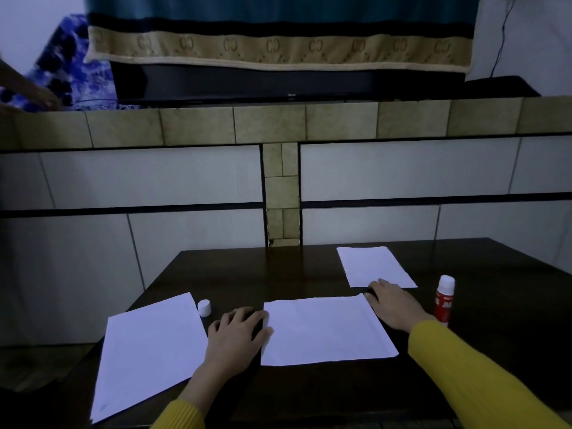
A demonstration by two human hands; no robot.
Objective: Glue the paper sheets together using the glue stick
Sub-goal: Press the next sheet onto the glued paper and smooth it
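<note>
A white paper sheet (pixel 325 329) lies in the middle of the dark wooden table (pixel 235 274). My left hand (pixel 238 335) rests on the table at its left edge, fingers spread, thumb touching the paper. My right hand (pixel 393 305) lies flat at the sheet's upper right corner, fingertips near a smaller sheet (pixel 374 266) farther back. A larger sheet (pixel 148 351) lies at the left. The red glue stick (pixel 443 300) stands upright, uncapped, just right of my right hand. Its white cap (pixel 204 307) stands between the left sheet and my left hand.
A tiled wall (pixel 154 181) rises directly behind the table. Above it, a ledge carries a dark screen (pixel 278 85) draped with a patterned cloth. Another person's hand (pixel 40 97) shows at the far left on blue fabric.
</note>
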